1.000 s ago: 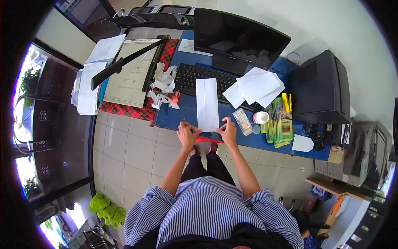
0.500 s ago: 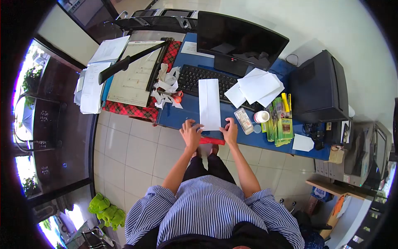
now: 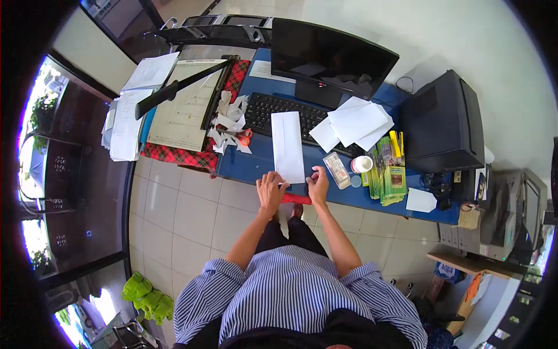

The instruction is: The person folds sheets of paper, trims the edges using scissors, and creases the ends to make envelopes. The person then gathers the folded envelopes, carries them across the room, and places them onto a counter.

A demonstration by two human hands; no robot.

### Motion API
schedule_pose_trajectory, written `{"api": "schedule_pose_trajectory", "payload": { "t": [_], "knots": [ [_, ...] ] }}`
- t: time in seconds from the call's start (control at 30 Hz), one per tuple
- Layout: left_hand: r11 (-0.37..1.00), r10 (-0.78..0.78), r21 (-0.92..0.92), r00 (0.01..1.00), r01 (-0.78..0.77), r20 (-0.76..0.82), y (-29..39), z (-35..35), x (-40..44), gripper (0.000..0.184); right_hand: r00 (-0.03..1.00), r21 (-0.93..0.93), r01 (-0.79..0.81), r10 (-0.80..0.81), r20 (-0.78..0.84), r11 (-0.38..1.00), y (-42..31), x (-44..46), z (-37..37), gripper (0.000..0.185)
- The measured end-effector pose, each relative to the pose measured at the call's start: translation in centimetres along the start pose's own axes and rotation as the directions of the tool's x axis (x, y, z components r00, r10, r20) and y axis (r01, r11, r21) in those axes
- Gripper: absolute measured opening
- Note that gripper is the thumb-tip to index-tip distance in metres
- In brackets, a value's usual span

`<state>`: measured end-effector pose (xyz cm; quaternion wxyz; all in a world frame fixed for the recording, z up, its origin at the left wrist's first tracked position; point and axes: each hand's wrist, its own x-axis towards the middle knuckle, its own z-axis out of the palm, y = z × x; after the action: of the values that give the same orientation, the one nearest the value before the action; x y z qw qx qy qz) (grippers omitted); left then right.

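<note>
A long white paper envelope (image 3: 287, 145) lies over the front of the black keyboard (image 3: 261, 115) and reaches the desk's front edge. My left hand (image 3: 271, 191) touches its lower left corner, fingers bent and somewhat apart. At the lower right corner is my right hand (image 3: 317, 186), its thumb and fingers curled close together; whether anything is between them is too small to tell. Right of the envelope lie a clear box (image 3: 337, 170) and a white jar (image 3: 361, 164). White sheets (image 3: 357, 123) are piled over the keyboard's right end.
A paper cutter (image 3: 185, 107) with raised arm stands left on red plaid cloth, beside paper scraps (image 3: 228, 119) and orange scissors (image 3: 245, 137). Behind is a monitor (image 3: 331, 58). At right are green booklets (image 3: 388, 174), a yellow stapler-like item (image 3: 397, 143) and a black computer case (image 3: 444, 122).
My left hand has shifted slightly right along the envelope's bottom edge, its fingers spreading then bending over the corner. My right hand stays near the other corner. The view has shifted slightly.
</note>
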<state>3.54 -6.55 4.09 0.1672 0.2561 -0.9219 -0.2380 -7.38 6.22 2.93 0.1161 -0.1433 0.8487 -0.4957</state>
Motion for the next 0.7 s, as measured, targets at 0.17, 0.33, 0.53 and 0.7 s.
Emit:
{"api": "schedule_pose_trajectory", "payload": {
  "t": [0.17, 0.33, 0.53, 0.7],
  "knots": [
    [0.978, -0.138, -0.151, 0.990, 0.142, 0.038, -0.4, 1.6, 1.3, 0.026, 0.829, -0.363, 0.394, -0.497, -0.256, 0.844, -1.3, 1.3, -7.7, 0.028],
    [0.984, -0.104, -0.135, 0.990, 0.116, 0.090, -0.9, 1.9, 1.6, 0.028, 0.844, -0.590, 0.287, -0.491, -0.217, 0.754, 1.5, 3.6, -14.3, 0.036],
    [0.989, -0.080, -0.105, 0.979, 0.101, 0.187, -0.6, 0.6, 1.8, 0.023, 0.892, -0.586, 0.372, -0.452, 0.012, 0.719, 4.2, 6.3, -15.2, 0.046],
    [0.996, 0.052, -0.067, 0.999, -0.051, 0.015, -1.1, -0.7, 1.3, 0.020, 0.876, -0.615, 0.425, -0.472, 0.096, 0.664, 5.3, 7.3, -15.6, 0.048]
  ]
}}
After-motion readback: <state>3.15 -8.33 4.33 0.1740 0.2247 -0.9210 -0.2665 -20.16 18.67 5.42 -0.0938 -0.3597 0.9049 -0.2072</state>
